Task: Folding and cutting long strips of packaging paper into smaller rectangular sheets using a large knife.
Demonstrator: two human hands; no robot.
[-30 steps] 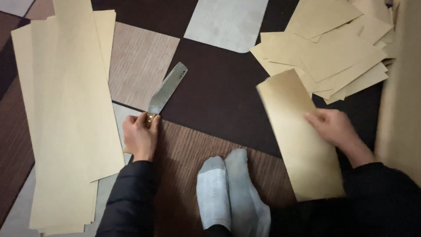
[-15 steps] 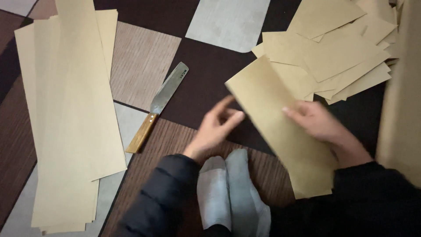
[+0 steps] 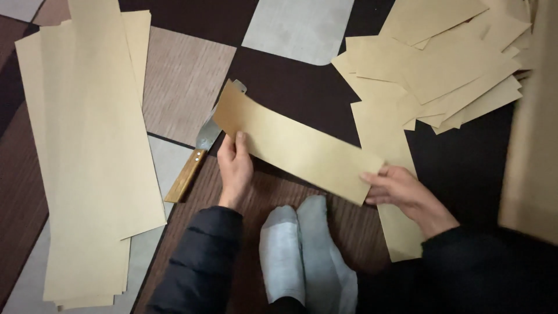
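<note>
Holding one long tan paper strip [image 3: 296, 142] w/ both hands, slanted across the middle of the view, low end to my right. Left hand [image 3: 234, 168] pinches the strip's near edge close to its left end, thumb on top, fingers under it. Right hand [image 3: 401, 189] pinches the lower right corner, thumb on top, fingertips curled under. Strip sits above the patchwork floor mat [image 3: 186, 81], not lying flat on it, and its upper left corner covers part of the knife blade. Knife [image 3: 200, 154] w/ wooden handle lies on the mat just left of my left hand, blade pointing up-right. Tall stack of long tan sheets [image 3: 87, 151] lies well left, edges roughly squared. Loose pile of shorter tan pieces [image 3: 442, 64] is fanned out upper right, one more strip [image 3: 395, 232] under my right hand on the mat. My feet in grey socks [image 3: 305, 250] rest betw. my arms, near the bottom edge. No boxes, trays or other containers in view; big tan surface at far right is blurred, can't tell what it is.
</note>
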